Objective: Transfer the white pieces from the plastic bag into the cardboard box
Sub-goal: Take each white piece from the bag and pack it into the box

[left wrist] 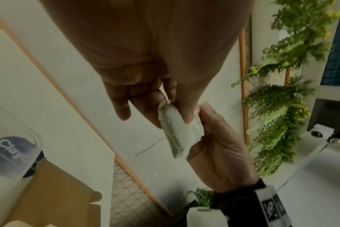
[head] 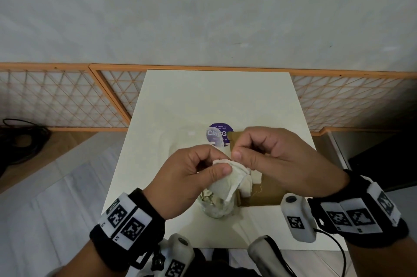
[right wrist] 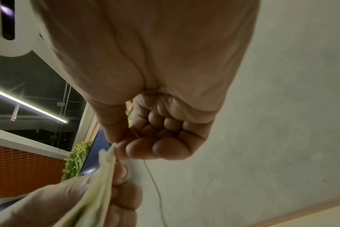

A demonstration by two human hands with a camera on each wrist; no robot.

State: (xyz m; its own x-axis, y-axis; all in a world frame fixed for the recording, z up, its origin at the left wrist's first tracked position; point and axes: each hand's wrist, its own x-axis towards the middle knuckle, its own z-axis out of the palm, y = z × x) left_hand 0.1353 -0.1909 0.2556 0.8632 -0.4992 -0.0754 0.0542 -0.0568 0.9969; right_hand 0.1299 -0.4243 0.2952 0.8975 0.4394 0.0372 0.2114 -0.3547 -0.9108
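Note:
Both hands hold one white pouch-like piece [head: 232, 181] above the table, over the gap between bag and box. My left hand [head: 216, 167] pinches its upper left part between thumb and fingers. With the other fingers curled into the palm, my right hand [head: 235, 153] pinches its top edge between thumb and forefinger. A thin thread [right wrist: 155, 184] hangs from the piece [right wrist: 95, 184]. The clear plastic bag [head: 220, 134] with a purple label lies under the hands, more pale pieces [head: 215, 206] showing in its near end. The open cardboard box [head: 268, 191] sits to the right, a white piece [head: 256, 178] inside.
The white table [head: 216, 96] reaches back to an orange lattice fence [head: 67, 100] along the wall. Black cables [head: 24, 139] lie on the floor at the left. In the left wrist view the box [left wrist: 54, 192] and the bag's label [left wrist: 12, 156] are at lower left.

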